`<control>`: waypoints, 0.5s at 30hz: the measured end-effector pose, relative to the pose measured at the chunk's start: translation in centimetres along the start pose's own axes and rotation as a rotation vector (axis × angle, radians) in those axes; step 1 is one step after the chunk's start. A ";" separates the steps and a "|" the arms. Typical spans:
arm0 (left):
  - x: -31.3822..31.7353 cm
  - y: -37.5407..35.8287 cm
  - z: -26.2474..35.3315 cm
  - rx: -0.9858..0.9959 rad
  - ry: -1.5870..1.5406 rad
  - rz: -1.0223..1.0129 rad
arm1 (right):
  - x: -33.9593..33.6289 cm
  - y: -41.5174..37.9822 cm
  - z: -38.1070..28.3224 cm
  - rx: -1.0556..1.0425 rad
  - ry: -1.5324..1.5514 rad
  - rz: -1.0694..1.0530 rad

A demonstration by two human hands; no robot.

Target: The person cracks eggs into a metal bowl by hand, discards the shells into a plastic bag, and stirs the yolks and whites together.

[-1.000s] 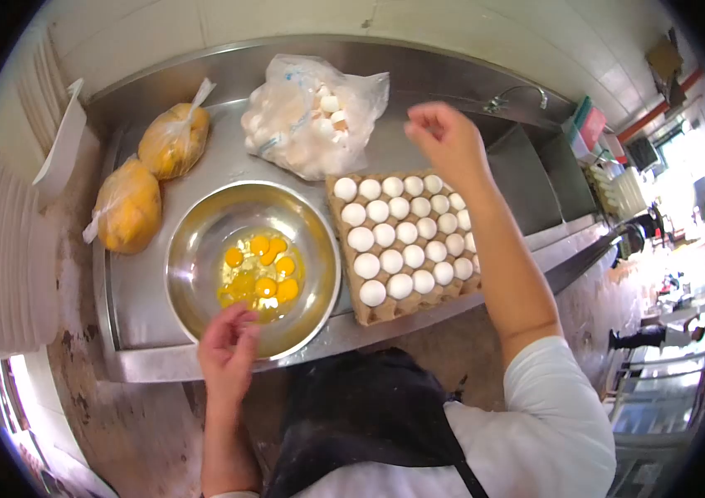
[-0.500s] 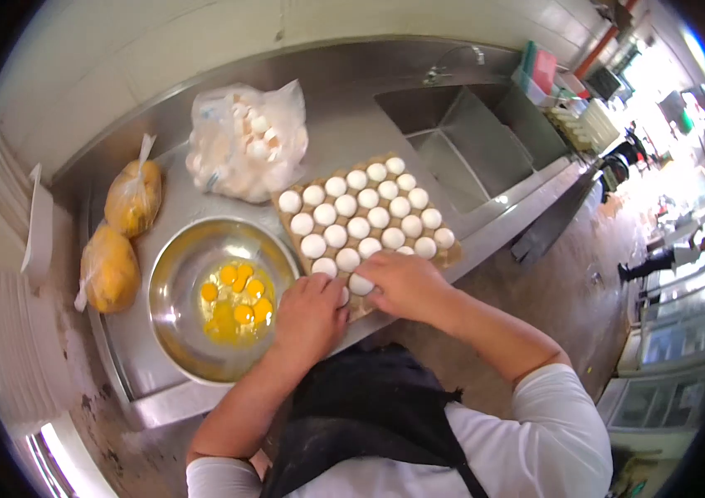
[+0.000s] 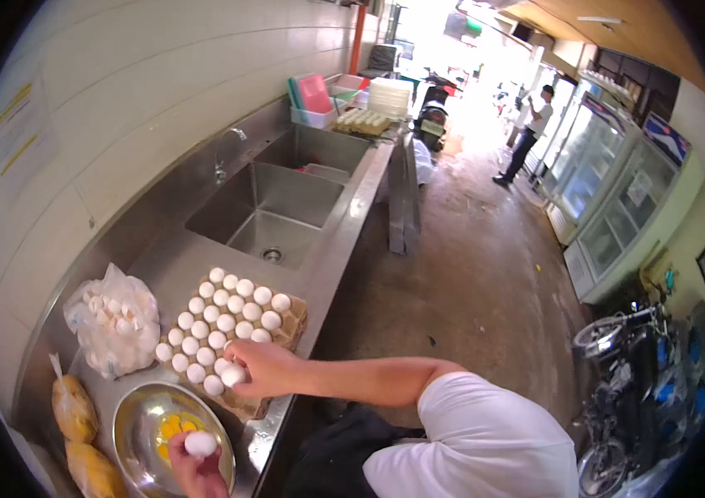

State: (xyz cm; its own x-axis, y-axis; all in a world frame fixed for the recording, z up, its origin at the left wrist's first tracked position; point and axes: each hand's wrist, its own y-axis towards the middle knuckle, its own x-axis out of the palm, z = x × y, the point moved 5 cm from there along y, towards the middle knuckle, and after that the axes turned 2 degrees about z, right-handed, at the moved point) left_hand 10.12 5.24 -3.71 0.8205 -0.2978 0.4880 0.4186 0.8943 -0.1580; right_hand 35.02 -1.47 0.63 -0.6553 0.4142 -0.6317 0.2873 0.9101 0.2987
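Observation:
My left hand is closed around a white egg above the near side of a steel bowl. Several egg yolks lie in the bowl, partly hidden by that hand. At the near edge of a cardboard egg tray, the fingers of my right hand grip another white egg. Rows of white eggs fill most of the tray. Behind the bowl sits a clear plastic bag of eggshells.
Two tied bags of yellow contents lie left of the bowl. Beyond the tray is a double steel sink with a faucet. Another egg tray stands at the far end. A person stands near glass-door fridges.
The view has swung toward the sink and walkway. My left hand has gone from the tray to over the bowl with an egg. My right hand is still at the tray, holding an egg.

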 end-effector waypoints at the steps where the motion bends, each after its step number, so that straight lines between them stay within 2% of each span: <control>1: -0.4 -0.7 0.4 -0.006 0.004 -0.013 | -0.2 -0.9 0.1 0.184 0.294 0.082; 3: -1.5 -2.3 1.3 -0.147 -0.268 -0.018 | 1.6 -2.3 1.6 0.183 0.376 0.179; 5: -3.1 -2.5 0.5 -0.208 -0.304 -0.015 | 5.1 -4.6 2.9 0.758 0.968 -0.134; 6: -3.5 -2.8 0.5 -0.235 -0.258 0.067 | 6.3 -5.6 2.6 0.841 1.129 -0.157; 7: -4.1 -3.2 0.7 -0.258 -0.210 0.157 | 6.9 -6.2 2.6 0.841 1.144 -0.170; 8: -4.3 -3.6 0.7 -0.322 -0.283 0.224 | 7.4 -7.0 1.5 0.882 1.298 -0.257; 9: -3.9 -3.6 0.6 -0.258 -0.100 0.232 | 8.1 -7.9 0.2 0.930 1.456 -0.370; 10: -3.9 -4.2 0.9 -0.175 -0.097 0.265 | 8.5 -8.5 0.0 0.798 1.237 -0.316; 11: -5.0 -4.2 1.1 -0.164 -0.062 0.320 | 8.2 -9.0 -0.8 0.916 1.207 -0.307; 12: -5.2 -4.7 1.5 -0.126 -0.047 0.290 | 7.7 -9.5 -1.3 0.830 1.153 -0.206; 13: -4.9 -5.3 2.4 -0.073 -0.033 0.291 | 8.0 -10.0 -1.5 0.633 1.001 -0.155; 14: -5.0 -5.7 3.0 -0.068 -0.017 0.262 | 7.6 -10.4 -1.7 0.349 0.811 -0.067; 15: -5.4 -6.0 3.5 -0.064 -0.005 0.216 | 6.4 -10.5 -2.9 0.168 0.535 0.006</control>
State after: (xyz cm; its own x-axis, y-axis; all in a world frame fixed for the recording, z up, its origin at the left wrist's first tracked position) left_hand 1.86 2.67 -2.41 0.8921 -0.0995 0.4408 0.2570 0.9140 -0.3138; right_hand 25.79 -8.41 -4.41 -0.9039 0.3939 -0.1668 0.3704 0.9158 0.1553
